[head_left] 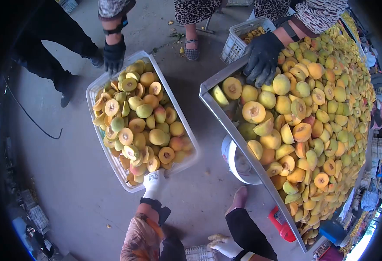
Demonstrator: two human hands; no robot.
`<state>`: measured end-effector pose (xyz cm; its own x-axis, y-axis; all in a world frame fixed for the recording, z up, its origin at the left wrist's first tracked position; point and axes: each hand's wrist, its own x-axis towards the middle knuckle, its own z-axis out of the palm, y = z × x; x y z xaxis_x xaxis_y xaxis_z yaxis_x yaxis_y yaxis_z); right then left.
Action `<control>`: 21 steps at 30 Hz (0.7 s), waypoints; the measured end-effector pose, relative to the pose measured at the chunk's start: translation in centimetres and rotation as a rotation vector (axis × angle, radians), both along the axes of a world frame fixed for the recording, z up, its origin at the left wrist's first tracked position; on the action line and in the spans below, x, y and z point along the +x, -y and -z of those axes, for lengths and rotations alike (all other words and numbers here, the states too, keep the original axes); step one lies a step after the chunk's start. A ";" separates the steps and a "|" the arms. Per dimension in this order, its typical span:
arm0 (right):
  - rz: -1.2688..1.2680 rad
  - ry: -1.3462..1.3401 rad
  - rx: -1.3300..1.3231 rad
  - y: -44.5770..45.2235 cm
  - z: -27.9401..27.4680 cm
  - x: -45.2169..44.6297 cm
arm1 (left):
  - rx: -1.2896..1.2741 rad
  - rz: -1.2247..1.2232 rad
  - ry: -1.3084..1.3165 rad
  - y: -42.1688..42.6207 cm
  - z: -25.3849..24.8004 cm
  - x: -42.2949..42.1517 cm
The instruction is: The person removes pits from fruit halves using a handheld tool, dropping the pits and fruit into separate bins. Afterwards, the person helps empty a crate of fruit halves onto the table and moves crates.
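Note:
My left hand (154, 182), in a white glove, is closed on the near rim of a white plastic crate (183, 119). Halved yellow peaches (144, 111) fill this crate, many with the cut face or pit showing. Down by my knee is my right hand (226, 245), also white-gloved, with its fingers apart and nothing in it. Across from me, another person's black-gloved hand (114, 56) is at the crate's far rim. That person's other black-gloved hand (261, 60) rests on the peaches at the corner of a metal-edged table (247, 156).
A large heap of halved peaches (326, 108) covers the table on the right. Below its edge stand a white bucket (239, 163) and a red object (281, 224). A white basket (234, 45) stands behind. Another person's dark-trousered legs (56, 52) are upper left.

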<state>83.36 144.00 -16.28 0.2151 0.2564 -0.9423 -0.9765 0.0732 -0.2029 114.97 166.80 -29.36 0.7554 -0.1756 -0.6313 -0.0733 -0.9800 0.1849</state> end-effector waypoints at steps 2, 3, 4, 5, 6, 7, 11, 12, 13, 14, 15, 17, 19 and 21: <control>-0.015 0.019 0.031 0.8 -0.6 1.4 | 0.073 0.011 0.001 0.2 0.1 0.1; -0.007 0.007 0.051 1.4 -0.9 2.1 | 0.082 0.010 -0.005 0.2 0.2 0.0; 0.001 -0.006 0.065 2.2 -1.4 3.3 | 0.085 0.011 -0.011 0.3 0.1 0.0; 0.012 -0.015 0.076 2.8 -1.6 4.0 | 0.124 0.013 -0.025 0.6 0.0 0.2; 0.059 -0.033 0.074 3.5 -1.3 4.3 | 0.129 -0.013 -0.014 0.6 -0.1 0.4; 0.111 -0.057 0.070 4.1 -1.2 4.1 | 0.132 -0.034 -0.007 0.6 -0.4 0.3; 0.129 0.061 -0.025 4.0 1.3 2.6 | 0.164 -0.021 -0.002 -0.2 0.7 -0.6; 0.107 0.127 -0.074 3.4 1.2 2.0 | 0.158 0.016 0.012 -1.4 1.2 -0.7; -0.011 0.200 -0.086 4.4 -0.8 3.8 | 0.130 0.066 0.051 -3.0 2.4 -1.0; -0.004 0.292 -0.095 5.2 0.3 2.8 | 0.158 0.124 0.003 -4.2 3.2 -0.6; -0.006 0.386 -0.096 5.3 2.8 1.1 | 0.180 0.190 0.004 -4.1 1.6 -0.2; 0.157 0.213 -0.114 4.6 1.7 0.6 | 0.223 0.254 -0.012 -2.9 -2.3 0.2; 0.204 0.193 -0.137 4.4 0.2 0.2 | 0.262 0.305 -0.064 -2.2 -4.8 1.4; 0.384 0.108 -0.048 4.2 -0.5 -0.2 | 0.294 0.340 -0.077 -0.9 -6.6 3.7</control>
